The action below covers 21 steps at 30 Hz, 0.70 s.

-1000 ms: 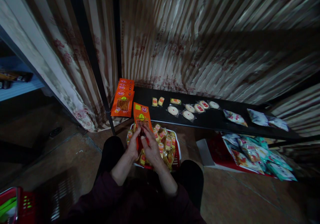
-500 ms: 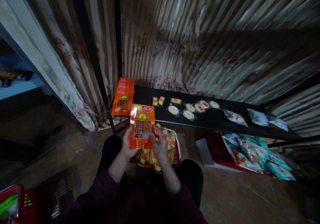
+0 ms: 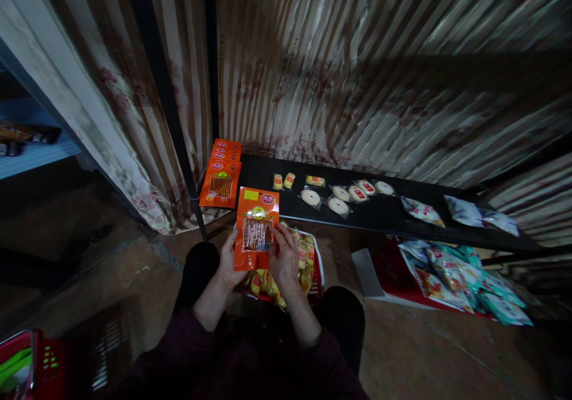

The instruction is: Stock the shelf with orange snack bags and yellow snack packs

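My left hand (image 3: 229, 261) grips an orange snack packet (image 3: 261, 203) by its lower left side. The packet is upright, its front towards me, with brown sticks showing through a clear window. At its right edge my right hand (image 3: 285, 261) is closed on the packet, with fingertips over the front by the window. More orange packets (image 3: 218, 186) overlap in a row on the left end of the low black shelf (image 3: 286, 206). Below my hands a basket (image 3: 320, 269) holds many small yellow-wrapped snacks (image 3: 308, 257); my hands and the packet partly hide it.
Along the shelf lie small yellow packs (image 3: 315, 180), round white wrapped biscuits (image 3: 338, 205) and whitish bags (image 3: 422, 210). A red and white box (image 3: 388, 275) with green and white bags stands on the floor at right. A red basket (image 3: 47, 364) is at lower left; a black post (image 3: 167, 96) rises nearby.
The held packet has shifted slightly right and down. My right fingers have moved from its right edge onto its front. Things on the shelf stay as they were.
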Motion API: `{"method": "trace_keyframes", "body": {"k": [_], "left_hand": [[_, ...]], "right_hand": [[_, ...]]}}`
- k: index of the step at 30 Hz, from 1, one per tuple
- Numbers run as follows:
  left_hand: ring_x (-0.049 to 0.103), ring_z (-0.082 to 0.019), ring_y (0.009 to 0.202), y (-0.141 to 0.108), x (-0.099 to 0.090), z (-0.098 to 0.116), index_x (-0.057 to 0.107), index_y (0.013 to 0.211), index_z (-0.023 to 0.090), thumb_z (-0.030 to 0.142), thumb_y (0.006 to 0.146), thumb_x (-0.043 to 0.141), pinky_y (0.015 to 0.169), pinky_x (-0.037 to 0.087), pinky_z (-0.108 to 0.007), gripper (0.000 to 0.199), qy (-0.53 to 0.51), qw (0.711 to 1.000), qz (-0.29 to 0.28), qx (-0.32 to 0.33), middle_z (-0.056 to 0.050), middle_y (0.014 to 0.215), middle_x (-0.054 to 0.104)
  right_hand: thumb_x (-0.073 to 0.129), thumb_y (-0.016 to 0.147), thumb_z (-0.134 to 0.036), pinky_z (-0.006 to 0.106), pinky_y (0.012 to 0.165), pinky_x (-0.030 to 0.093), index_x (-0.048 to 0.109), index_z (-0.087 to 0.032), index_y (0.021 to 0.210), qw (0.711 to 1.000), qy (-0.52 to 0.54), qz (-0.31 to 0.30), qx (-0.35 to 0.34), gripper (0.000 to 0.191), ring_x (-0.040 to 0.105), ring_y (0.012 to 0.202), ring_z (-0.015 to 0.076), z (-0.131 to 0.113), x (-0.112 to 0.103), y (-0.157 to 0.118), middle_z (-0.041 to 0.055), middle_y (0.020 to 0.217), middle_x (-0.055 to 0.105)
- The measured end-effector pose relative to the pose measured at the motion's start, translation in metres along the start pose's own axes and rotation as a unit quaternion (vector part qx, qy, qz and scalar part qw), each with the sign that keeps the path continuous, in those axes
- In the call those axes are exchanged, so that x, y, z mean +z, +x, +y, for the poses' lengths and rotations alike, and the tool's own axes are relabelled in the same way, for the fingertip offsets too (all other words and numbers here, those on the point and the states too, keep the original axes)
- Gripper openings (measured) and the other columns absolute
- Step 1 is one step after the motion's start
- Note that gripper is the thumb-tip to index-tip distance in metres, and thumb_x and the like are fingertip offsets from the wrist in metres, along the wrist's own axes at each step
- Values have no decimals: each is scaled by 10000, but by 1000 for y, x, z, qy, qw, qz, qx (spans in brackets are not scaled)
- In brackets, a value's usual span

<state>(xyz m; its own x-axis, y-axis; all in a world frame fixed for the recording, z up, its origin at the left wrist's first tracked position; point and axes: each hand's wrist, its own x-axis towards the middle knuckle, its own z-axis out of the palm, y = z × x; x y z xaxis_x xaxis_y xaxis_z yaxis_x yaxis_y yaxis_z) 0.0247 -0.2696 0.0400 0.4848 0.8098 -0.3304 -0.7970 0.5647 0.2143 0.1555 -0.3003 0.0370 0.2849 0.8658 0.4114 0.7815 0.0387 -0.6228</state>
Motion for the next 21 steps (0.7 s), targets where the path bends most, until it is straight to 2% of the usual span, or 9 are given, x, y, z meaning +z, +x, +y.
{"method": "trace_keyframes", "body": {"k": [2, 5, 9, 11, 13, 17, 21], "left_hand": [[644, -226, 1033, -1, 0, -1, 612, 1139, 110, 351, 857, 534, 1011, 438, -383, 379, 6, 1000, 0, 2, -82, 1033, 717], [633, -226, 1063, -2, 1, -5, 622, 1131, 125, 373, 858, 540, 1018, 436, -370, 378, 27, 1000, 3, -1, -76, 1056, 711], [555, -238, 1191, -2, 4, -13, 633, 1138, 153, 520, 843, 530, 1061, 396, -362, 482, 68, 998, -5, 14, -83, 1180, 665], [503, -234, 1251, 0, 6, -17, 643, 1137, 177, 545, 826, 539, 1097, 351, -357, 493, 96, 995, -9, 37, -69, 1244, 633], [458, -224, 1293, 1, 6, -21, 645, 1152, 210, 492, 802, 595, 1128, 300, -347, 452, 150, 986, -14, 69, -45, 1298, 599], [395, -227, 1340, 1, 5, -23, 565, 1269, 280, 376, 772, 655, 1143, 265, -368, 515, 294, 950, -31, 106, -15, 1391, 516], [344, -237, 1368, 6, -1, -15, 535, 1294, 271, 326, 768, 643, 1144, 250, -400, 540, 419, 889, -10, 182, -28, 1445, 450]], "right_hand": [[407, 827, -145, 447, 1038, 395, 622, -152, 1194, 1000, 18, -11, 4, 425, 497, 1205, 236, -3, 1, 0, 129, 1270, 584], [424, 882, -293, 471, 1064, 369, 603, -134, 1219, 997, 54, -40, 30, 413, 488, 1237, 256, -10, 0, 1, 153, 1306, 562], [459, 877, -476, 462, 1096, 334, 558, -123, 1270, 982, 139, -117, 58, 538, 442, 1300, 270, -27, -9, 2, 166, 1374, 505], [521, 840, -505, 448, 1093, 343, 491, -157, 1335, 970, 184, -148, 65, 606, 460, 1287, 261, -35, -14, 4, 138, 1379, 507], [568, 811, -496, 426, 1062, 386, 446, -184, 1367, 960, 213, -157, 86, 650, 514, 1235, 250, -39, -17, 6, 117, 1349, 540], [541, 826, -475, 428, 1032, 407, 535, -187, 1285, 950, 248, -133, 133, 542, 562, 1168, 257, -32, -13, 9, 108, 1276, 600], [533, 842, -476, 424, 1008, 420, 623, -201, 1171, 913, 347, -140, 166, 438, 606, 1080, 245, -16, -3, 10, 81, 1167, 666]]}}
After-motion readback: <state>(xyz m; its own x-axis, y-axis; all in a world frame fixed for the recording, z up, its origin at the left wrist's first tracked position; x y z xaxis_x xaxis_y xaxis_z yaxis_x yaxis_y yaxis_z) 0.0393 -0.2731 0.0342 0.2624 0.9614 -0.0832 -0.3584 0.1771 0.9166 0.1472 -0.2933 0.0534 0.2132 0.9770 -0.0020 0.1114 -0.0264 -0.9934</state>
